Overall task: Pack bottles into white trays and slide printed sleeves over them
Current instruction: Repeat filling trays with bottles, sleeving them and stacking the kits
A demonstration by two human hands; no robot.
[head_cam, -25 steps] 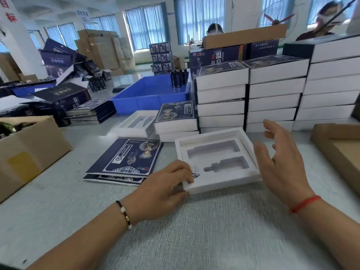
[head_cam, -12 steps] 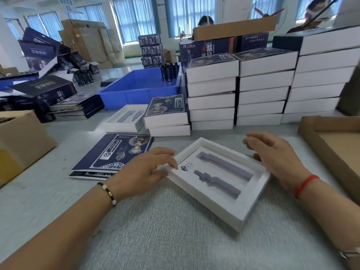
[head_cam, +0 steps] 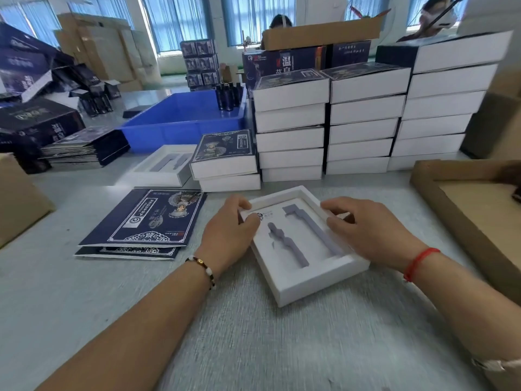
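A white tray lies on the grey table in front of me, its two bottle-shaped cavities empty. My left hand grips its far left corner, thumb on the top face. On the opposite side my right hand holds the right rim with curled fingers. Flat printed sleeves, dark blue, lie to the left of the tray. Dark bottles stand in the far right corner of a blue bin.
A second empty tray sits beside two sleeved boxes. Tall stacks of white boxes line the back. A shallow cardboard tray lies at right, a cardboard box at left. People work behind the stacks.
The tray has been turned on the table so its long side runs away from me. Both hands have come down onto its sides and now hold it.
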